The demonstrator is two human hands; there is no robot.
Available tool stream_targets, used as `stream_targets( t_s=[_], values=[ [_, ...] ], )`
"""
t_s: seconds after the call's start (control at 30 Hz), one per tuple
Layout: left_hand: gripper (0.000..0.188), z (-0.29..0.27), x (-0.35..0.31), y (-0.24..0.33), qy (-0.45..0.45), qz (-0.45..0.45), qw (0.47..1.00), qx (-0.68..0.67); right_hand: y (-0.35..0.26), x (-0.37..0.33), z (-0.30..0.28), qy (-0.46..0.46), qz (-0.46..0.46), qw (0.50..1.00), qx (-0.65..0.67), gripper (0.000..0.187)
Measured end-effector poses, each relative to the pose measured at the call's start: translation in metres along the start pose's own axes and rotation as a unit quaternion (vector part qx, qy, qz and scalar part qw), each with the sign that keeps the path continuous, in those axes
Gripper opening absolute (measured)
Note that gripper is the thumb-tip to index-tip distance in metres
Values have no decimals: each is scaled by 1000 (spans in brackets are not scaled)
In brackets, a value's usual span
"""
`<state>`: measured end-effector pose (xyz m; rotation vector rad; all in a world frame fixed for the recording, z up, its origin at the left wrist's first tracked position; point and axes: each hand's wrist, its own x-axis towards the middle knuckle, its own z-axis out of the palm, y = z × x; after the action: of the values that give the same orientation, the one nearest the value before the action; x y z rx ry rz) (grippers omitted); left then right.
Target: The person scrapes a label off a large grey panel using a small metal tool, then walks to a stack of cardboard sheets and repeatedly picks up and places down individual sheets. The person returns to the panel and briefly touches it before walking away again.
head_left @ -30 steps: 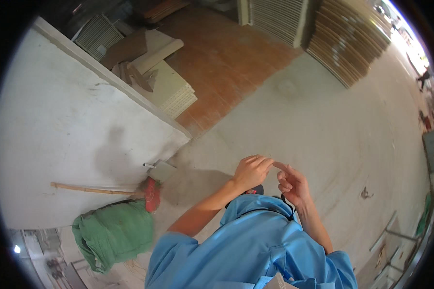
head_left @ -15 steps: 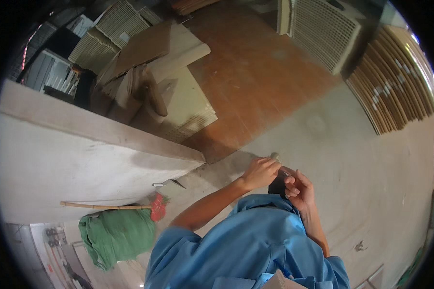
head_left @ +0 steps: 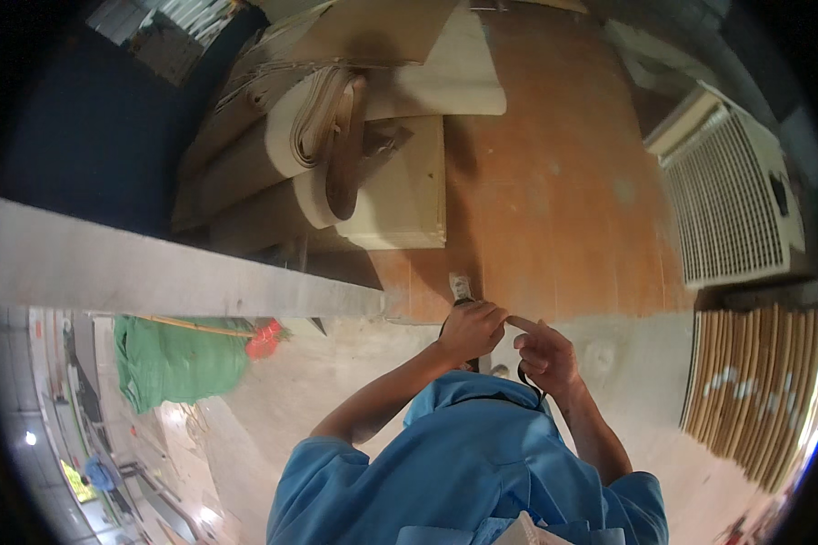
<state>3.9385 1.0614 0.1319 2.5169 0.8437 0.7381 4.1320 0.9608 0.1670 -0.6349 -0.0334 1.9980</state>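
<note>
The floor [head_left: 554, 182] in the upper centre of the frame is reddish-brown board, worn and dusty; lower down it changes to pale grey concrete [head_left: 354, 381]. A long grey slab [head_left: 154, 272] runs from the left edge toward the centre, and its right end stops just left of the hands. Stacked and rolled cardboard sheets [head_left: 336, 154] lie at upper centre. A white slatted panel [head_left: 732, 200] stands at upper right, with a row of tan ribbed boards [head_left: 754, 391] below it at right. A green bundle [head_left: 177, 359] with a stick and a red piece [head_left: 265, 338] lies at lower left under the slab. Open floor remains between the cardboard and the slatted panel. At centre, the left hand [head_left: 468, 329] has its fingers closed around a small pale object [head_left: 462, 287] whose top projects above the knuckles; its kind cannot be made out. The right hand [head_left: 543, 354] is just beside it, index finger extended toward the left hand, the other fingers curled; whether they grip anything cannot be told. A dark cord [head_left: 524, 377] shows below the hands. The blue sleeves and shirt [head_left: 463, 463] hide the floor at lower centre, and the rim of the frame is dark.
</note>
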Motion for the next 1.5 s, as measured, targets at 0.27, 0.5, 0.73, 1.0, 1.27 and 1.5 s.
stream_targets(
  t_s=[0.27, 0.5, 0.73, 1.0, 1.27, 1.5],
  values=[
    [23, -32, 134, -162, 35, -24, 999, -24, -120, 183, 50, 31, 42, 996, -69, 49],
    [20, -94, 248, -270, 79, -20, 997, -15, -220, 310, 113, 7, 77, 991, -109, 49],
    [16, -93, 270, -387, 163, -403, 894, -107, -330, 539, 114, 62, -13, 819, -570, 44],
    [28, 13, 225, -447, 230, -679, 690, -103, -468, 995, 82, 56, -193, 524, -827, 51],
    [31, 85, 297, -321, 291, -884, 103, -350, -504, 1200, 17, -110, -105, 423, -893, 79],
    [32, 72, 417, -423, 379, -810, 239, -379, -513, 1205, 23, -177, -63, 304, -934, 73]
  ],
)
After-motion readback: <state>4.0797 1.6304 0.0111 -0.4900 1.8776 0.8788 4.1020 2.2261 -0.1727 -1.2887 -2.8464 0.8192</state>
